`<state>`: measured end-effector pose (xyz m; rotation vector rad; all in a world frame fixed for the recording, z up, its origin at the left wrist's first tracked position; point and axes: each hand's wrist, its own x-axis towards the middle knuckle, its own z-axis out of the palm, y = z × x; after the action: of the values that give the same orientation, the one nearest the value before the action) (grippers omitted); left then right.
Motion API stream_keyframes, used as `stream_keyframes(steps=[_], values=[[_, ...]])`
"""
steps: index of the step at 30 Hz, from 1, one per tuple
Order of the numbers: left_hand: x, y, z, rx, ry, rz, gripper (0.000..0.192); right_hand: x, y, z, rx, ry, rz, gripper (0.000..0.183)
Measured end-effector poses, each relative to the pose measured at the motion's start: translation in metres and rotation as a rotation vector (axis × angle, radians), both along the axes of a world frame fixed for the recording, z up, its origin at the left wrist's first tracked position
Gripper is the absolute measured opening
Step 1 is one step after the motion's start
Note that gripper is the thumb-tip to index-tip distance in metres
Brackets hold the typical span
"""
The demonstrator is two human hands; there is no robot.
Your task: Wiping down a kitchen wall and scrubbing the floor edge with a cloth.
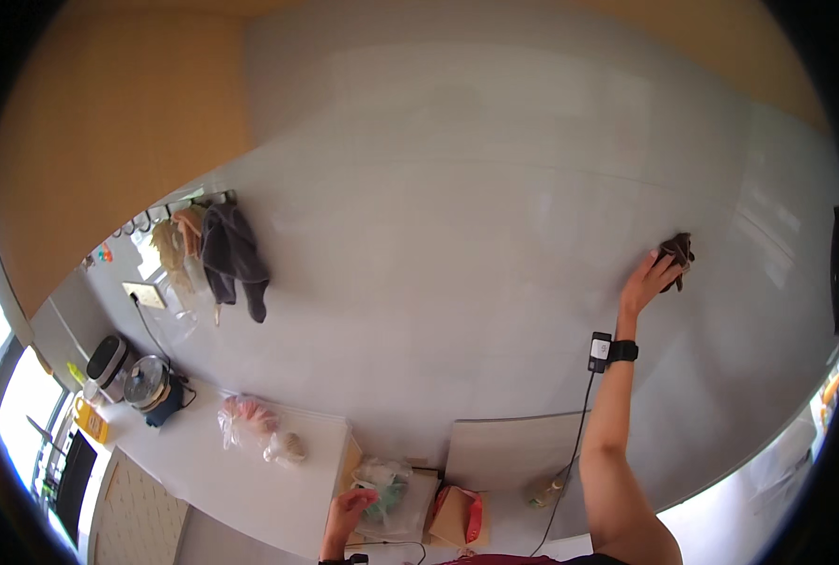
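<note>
My right hand is raised at the right, pressing a crumpled dark brown cloth flat against the glossy grey wall. Its fingers spread over the cloth's left side. A black strap circles that wrist, with a small black device beside it. Low in the view, my left hand hovers with loosely bent fingers and nothing visible in it. Behind it lies a clear plastic bag with something green inside.
Wooden cabinets overhang the upper left. A grey towel hangs from a hook rail. The white counter holds bagged items, a lidded electric pot and a yellow bottle. A black cable trails from my right wrist.
</note>
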<state>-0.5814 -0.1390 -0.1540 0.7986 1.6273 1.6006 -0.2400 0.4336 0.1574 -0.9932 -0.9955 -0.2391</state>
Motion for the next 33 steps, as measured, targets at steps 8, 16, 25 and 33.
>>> stream_keyframes(steps=[8,16,25,33], values=[[-0.010,-0.082,-0.035,-0.127,0.039,0.170,0.023,-0.230,-0.140,-0.002,0.206,-0.313,0.139,0.057],[-0.013,-0.150,-0.027,-0.094,-0.016,0.432,0.022,-0.467,-0.270,-0.048,0.226,-0.916,0.608,0.073],[-0.015,-0.175,-0.066,-0.076,-0.004,0.329,0.025,-0.387,-0.241,-0.041,0.361,-1.185,0.381,0.069],[-0.028,-0.088,-0.078,0.012,0.121,0.053,0.030,-0.128,-0.140,-0.097,-0.110,-0.824,0.348,0.063]])
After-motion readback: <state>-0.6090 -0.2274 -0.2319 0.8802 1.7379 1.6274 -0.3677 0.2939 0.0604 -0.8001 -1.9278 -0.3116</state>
